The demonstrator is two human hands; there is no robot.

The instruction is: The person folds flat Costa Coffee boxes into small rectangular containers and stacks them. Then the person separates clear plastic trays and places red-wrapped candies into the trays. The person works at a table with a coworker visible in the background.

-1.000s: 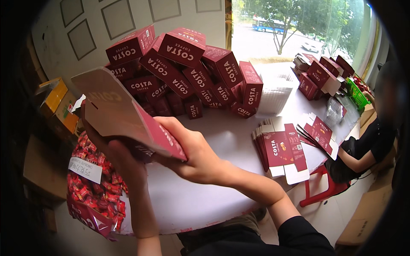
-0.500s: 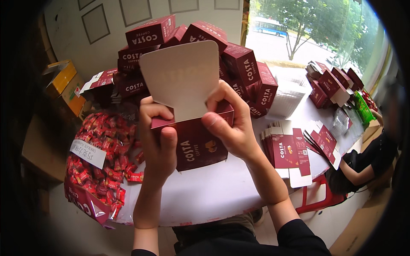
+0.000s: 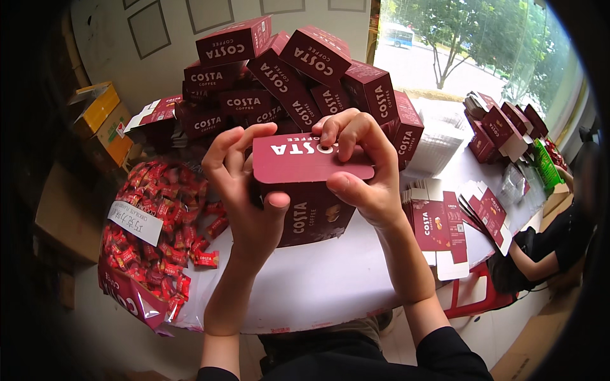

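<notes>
Looks like a makeshift packing room: dark red cartons [image 3: 298, 76] heaped on a white table [image 3: 318, 279], flat unfolded blanks [image 3: 438, 222] stacked alongside, a big bag of red wrapped sweets [image 3: 152, 235], brown shipping boxes [image 3: 95, 120] against the wall.

Left hand [image 3: 244, 190]: raised before the chest, fingers [image 3: 222, 149] curled over the top, thumb pressed at the front. Right hand [image 3: 362, 171]: held opposite, fingers bent downward, thumb pointed inward. Both forearms bare, angled upward from the lower edge; dark sleeve seen at right elbow.
</notes>
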